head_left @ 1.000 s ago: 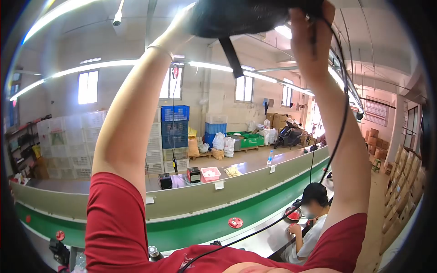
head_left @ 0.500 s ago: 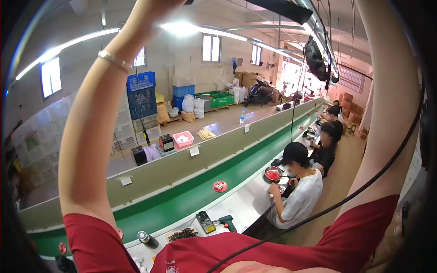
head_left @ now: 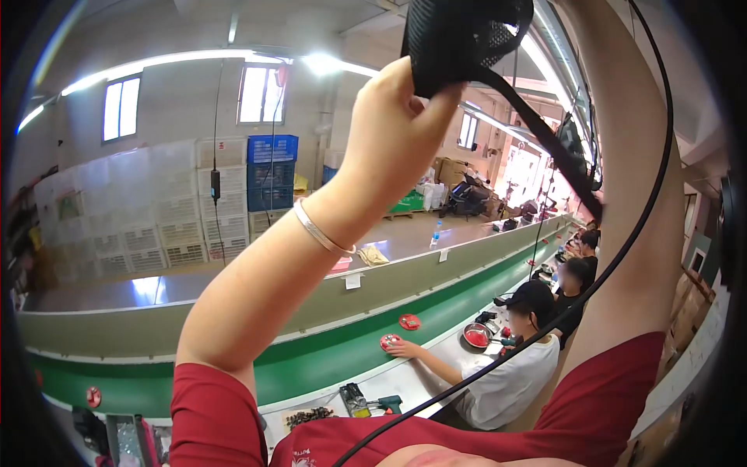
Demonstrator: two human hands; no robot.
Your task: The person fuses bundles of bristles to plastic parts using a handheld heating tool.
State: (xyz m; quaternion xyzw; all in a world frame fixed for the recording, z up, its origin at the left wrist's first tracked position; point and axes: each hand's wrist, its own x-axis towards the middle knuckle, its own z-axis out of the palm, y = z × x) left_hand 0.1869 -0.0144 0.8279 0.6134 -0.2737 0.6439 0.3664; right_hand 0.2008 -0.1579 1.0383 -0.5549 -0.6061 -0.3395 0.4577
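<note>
My left hand [head_left: 405, 117] is raised high in front of me, its fingers closed on a black mesh cap [head_left: 455, 47]. Thumb and fingers pinch the lower edge of the cap, whose top is cut off by the frame. From it a black strap [head_left: 545, 140] hangs down to the right. A silver bangle [head_left: 323, 228] circles my left wrist. On the right side my right arm [head_left: 630, 202] reaches upward; its hand is beyond the top edge. A black cable [head_left: 537, 335] runs across my chest and up beside that arm.
Below me stretches a white workbench [head_left: 420, 393] with a green screwdriver [head_left: 387, 403] and small dark parts [head_left: 307, 418]. Beyond it runs a green conveyor belt [head_left: 311, 366]. A co-worker in white [head_left: 510, 389] touches a red round part [head_left: 391, 342] on the belt.
My left hand has come down and right into view with the black mesh cap. The view has turned left. The co-worker in white has reached out to the belt.
</note>
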